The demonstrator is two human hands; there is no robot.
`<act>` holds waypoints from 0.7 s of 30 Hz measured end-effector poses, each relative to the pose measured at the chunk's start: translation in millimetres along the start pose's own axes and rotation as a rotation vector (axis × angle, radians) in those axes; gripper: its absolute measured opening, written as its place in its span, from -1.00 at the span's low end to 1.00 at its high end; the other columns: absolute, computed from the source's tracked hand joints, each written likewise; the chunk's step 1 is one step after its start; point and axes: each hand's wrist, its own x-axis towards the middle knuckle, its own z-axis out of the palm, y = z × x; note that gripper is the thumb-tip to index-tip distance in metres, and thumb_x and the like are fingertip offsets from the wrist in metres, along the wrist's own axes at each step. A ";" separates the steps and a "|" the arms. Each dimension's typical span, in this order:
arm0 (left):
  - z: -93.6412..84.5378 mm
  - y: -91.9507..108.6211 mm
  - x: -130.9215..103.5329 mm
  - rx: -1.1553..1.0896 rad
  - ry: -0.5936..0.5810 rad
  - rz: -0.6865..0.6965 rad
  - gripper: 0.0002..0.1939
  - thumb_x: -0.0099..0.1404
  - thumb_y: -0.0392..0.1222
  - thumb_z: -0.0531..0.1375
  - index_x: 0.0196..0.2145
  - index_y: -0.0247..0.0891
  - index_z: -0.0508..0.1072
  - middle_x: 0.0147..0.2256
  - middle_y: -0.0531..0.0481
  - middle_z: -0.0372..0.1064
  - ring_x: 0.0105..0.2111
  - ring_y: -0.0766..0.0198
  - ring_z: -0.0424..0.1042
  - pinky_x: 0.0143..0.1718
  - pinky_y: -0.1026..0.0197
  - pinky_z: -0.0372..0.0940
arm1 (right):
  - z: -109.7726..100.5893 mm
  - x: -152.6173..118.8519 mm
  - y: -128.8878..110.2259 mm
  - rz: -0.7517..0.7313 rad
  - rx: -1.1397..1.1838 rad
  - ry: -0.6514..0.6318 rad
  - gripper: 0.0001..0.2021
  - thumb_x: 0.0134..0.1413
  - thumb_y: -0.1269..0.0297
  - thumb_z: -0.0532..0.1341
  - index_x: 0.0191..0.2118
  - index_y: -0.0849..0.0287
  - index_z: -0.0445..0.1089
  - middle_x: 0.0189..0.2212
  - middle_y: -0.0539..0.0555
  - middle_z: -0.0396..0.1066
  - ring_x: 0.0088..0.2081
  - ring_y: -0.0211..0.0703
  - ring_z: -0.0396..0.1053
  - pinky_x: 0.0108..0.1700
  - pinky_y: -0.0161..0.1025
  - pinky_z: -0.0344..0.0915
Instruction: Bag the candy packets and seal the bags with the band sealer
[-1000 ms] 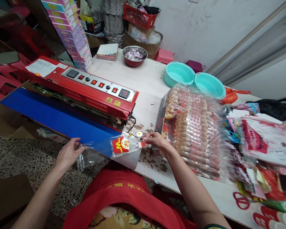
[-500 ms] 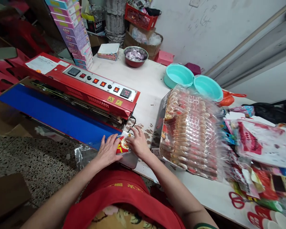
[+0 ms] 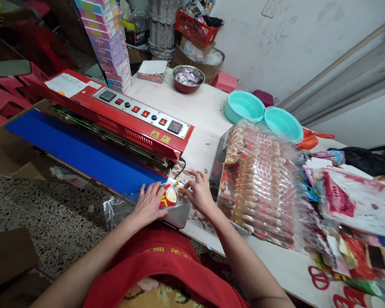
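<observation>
A clear plastic bag [image 3: 117,208] lies at the near right end of the blue conveyor belt [image 3: 83,152] of a red sealing machine [image 3: 141,122]. Inside shows a red and yellow piece [image 3: 167,197] with a round pale part, and small coloured bits beside it. My left hand [image 3: 150,203] rests flat on the bag, fingers stretched out. My right hand [image 3: 199,193] has its thumb and forefinger pinched at the bag's right end, by the small bits; the other fingers are raised and bent. A grey metal plate [image 3: 178,215] supports the bag's right part.
Right of my hands stands a box packed with filled clear bags [image 3: 259,184]. Beyond it are two turquoise basins [image 3: 245,107] and a metal bowl [image 3: 188,78] of small packets. Red-handled scissors [image 3: 318,278] lie among packaging at the right. A power cord [image 3: 182,167] hangs from the machine's end.
My right hand has shifted right relative to the machine, and more of the red and yellow piece shows between my hands. My left hand stays flat on the bag. The view has swung slightly.
</observation>
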 end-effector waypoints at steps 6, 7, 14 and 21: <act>-2.4 1.4 1.6 0.000 -0.010 -0.012 -0.31 0.04 -0.03 0.31 0.10 -0.20 0.22 0.22 -0.24 0.09 0.20 -0.10 0.11 0.21 -0.29 -0.11 | 11.6 3.3 5.0 0.142 -0.024 0.022 -0.96 -0.05 0.39 0.33 -0.45 0.14 0.47 0.05 0.15 0.28 0.07 0.18 0.09 0.06 0.13 0.17; -2.0 1.4 1.4 0.004 -0.013 -0.014 -0.32 0.04 -0.03 0.32 0.09 -0.20 0.23 0.22 -0.25 0.09 0.20 -0.11 0.11 0.21 -0.28 -0.10 | 14.1 3.7 4.8 0.152 -0.020 0.039 -0.96 -0.06 0.39 0.33 -0.42 0.14 0.46 0.05 0.15 0.28 0.07 0.18 0.09 0.05 0.13 0.16; -12.1 -2.9 2.3 -0.009 -0.012 0.038 -0.23 0.11 0.06 0.29 0.22 -0.10 0.12 0.29 -0.26 -0.05 0.26 -0.11 -0.01 0.20 -0.30 -0.10 | 19.6 -12.6 17.2 0.261 0.173 0.266 -0.62 0.01 0.12 0.30 -0.05 0.13 0.34 0.08 0.24 0.19 0.11 0.16 0.10 0.10 0.11 0.14; -44.8 -2.4 50.4 0.078 -0.298 0.264 -0.61 0.19 -0.12 0.22 0.01 0.03 0.40 0.13 -0.11 0.17 0.06 -0.04 0.24 -0.03 -0.03 0.26 | 48.1 -34.4 17.3 0.501 0.406 0.228 -0.28 -0.13 0.09 0.35 0.16 0.25 0.16 0.08 0.29 0.23 0.11 0.14 0.18 0.16 0.06 0.12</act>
